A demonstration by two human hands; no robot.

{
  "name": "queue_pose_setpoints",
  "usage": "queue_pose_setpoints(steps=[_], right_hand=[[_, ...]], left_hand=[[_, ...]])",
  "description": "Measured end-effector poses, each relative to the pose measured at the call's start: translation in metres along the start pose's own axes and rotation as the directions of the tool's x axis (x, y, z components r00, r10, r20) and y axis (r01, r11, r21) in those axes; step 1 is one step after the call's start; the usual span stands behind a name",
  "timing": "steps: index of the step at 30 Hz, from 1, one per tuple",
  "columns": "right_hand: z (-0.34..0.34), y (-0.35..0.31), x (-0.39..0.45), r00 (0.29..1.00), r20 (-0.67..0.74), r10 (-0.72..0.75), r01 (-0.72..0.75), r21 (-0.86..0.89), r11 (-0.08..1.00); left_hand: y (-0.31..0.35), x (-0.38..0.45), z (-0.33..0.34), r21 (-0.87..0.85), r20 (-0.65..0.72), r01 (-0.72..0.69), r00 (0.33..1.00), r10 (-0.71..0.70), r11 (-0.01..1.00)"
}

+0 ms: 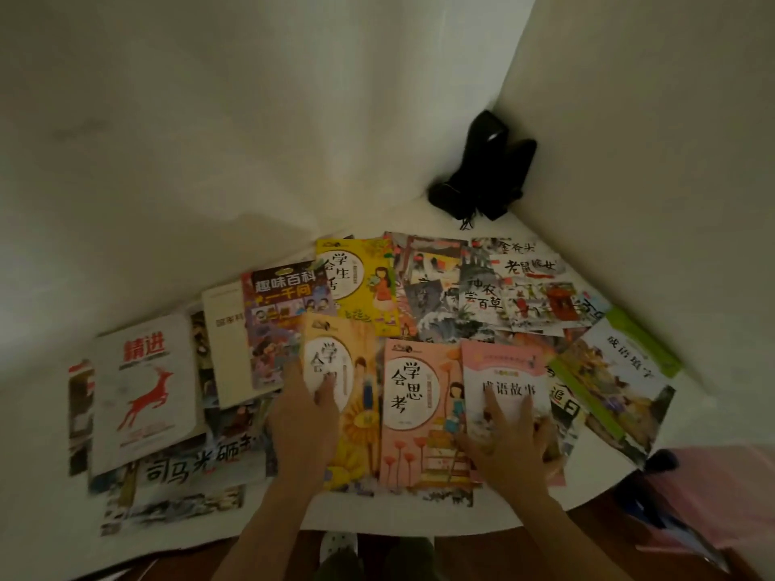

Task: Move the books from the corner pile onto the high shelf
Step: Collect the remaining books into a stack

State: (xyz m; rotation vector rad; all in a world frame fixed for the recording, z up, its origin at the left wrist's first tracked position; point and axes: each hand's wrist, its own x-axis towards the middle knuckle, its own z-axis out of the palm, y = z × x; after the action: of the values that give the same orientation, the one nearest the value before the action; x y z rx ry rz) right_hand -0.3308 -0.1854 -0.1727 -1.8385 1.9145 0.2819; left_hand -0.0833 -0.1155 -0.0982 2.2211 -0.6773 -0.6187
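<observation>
We see thin paperbacks spread flat and overlapping on a white surface (419,519) that runs into a corner between pale walls. The covers are glossy card, rectangular, mostly with cartoon art and large Chinese characters.

Left hand (304,421): lies palm down on the orange book (356,396), fingers straight, tips on the white circle of its cover. It is flat and holds nothing.

Right hand (509,446): lies palm down with fingers spread on the pale pink book (509,371), tips just below its title. It presses; no pinch is visible.

Between the two hands lies the salmon book (415,413), with a girl and flowers on a matte-looking cover; its edges touch or overlap both neighbours.

Farther back, the yellow book (360,283) lies partly under the orange book. Beside it on the left lies a purple book (281,325) with a busy, crowded cover.

At far left lies the white book (144,392), plain with a red leaping deer and a red title. It sits on top of other grey-toned covers.

At right, a green-edged book (616,379) lies tilted, near the wall.

In the corner itself stands a black object (482,169), dull and soft-looking, with cords hanging at its base; we cannot tell what it is. It stands apart from the books.

At lower right, pink cloth (713,496) shows past the edge of the surface.
</observation>
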Motion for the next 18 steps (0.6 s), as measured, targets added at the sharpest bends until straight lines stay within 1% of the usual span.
queue_pose_setpoints(steps=[1, 2, 3, 5, 6, 7, 9, 10, 11, 13, 14, 16, 18], right_hand=[[0.001, -0.001, -0.001, 1.000, -0.014, -0.008, 0.008, -0.026, 1.000], [-0.001, -0.004, -0.002, 1.000, -0.016, -0.008, 0.008, -0.028, 1.000], [-0.003, -0.005, -0.001, 1.000, -0.008, -0.005, 0.005, -0.023, 1.000], [-0.009, -0.002, 0.003, 1.000, -0.002, -0.028, 0.028, -0.023, 0.999], [-0.012, 0.002, 0.006, 0.999, -0.011, -0.052, 0.052, 0.007, 0.999], [-0.016, 0.009, 0.008, 0.997, -0.033, -0.067, 0.069, 0.058, 0.996], [-0.021, 0.023, 0.015, 0.996, -0.087, -0.009, 0.025, 0.191, 0.981], [-0.024, 0.028, 0.017, 0.995, -0.099, 0.030, -0.007, 0.231, 0.973], [-0.025, 0.031, 0.019, 0.994, -0.100, 0.038, -0.012, 0.245, 0.969], [-0.024, 0.030, 0.018, 0.995, -0.101, -0.012, 0.037, 0.251, 0.967], [-0.022, 0.028, 0.017, 0.994, -0.101, -0.038, 0.066, 0.288, 0.955], [-0.017, 0.027, 0.019, 0.992, -0.116, -0.041, 0.082, 0.370, 0.925], [-0.022, 0.023, 0.024, 0.995, -0.101, 0.025, 0.024, 0.454, 0.891]], left_hand=[[0.013, -0.002, -0.009, -0.012, -0.072, -0.050, 0.996, 0.049, 0.999], [0.025, -0.001, -0.015, -0.042, -0.109, -0.089, 0.990, 0.084, 0.995], [0.035, 0.001, -0.017, -0.071, -0.114, -0.127, 0.986, 0.118, 0.989], [0.052, 0.006, -0.007, -0.116, -0.051, -0.178, 0.984, 0.173, 0.977], [0.054, 0.009, 0.004, -0.141, 0.008, -0.172, 0.985, 0.175, 0.975], [0.053, 0.011, 0.019, -0.165, 0.080, -0.131, 0.986, 0.146, 0.978], [0.039, 0.010, 0.051, -0.157, 0.238, -0.014, 0.970, 0.052, 0.987], [0.026, 0.008, 0.065, -0.108, 0.291, 0.018, 0.957, 0.014, 0.994], [0.015, 0.003, 0.075, -0.045, 0.315, 0.038, 0.949, -0.022, 0.998], [-0.006, -0.004, 0.086, 0.094, 0.294, 0.053, 0.953, -0.078, 0.994], [-0.011, -0.007, 0.088, 0.134, 0.268, 0.066, 0.958, -0.101, 0.989], [-0.013, -0.012, 0.090, 0.128, 0.254, 0.116, 0.956, -0.146, 0.985], [-0.010, -0.012, 0.091, 0.114, 0.272, 0.154, 0.945, -0.180, 0.981]])
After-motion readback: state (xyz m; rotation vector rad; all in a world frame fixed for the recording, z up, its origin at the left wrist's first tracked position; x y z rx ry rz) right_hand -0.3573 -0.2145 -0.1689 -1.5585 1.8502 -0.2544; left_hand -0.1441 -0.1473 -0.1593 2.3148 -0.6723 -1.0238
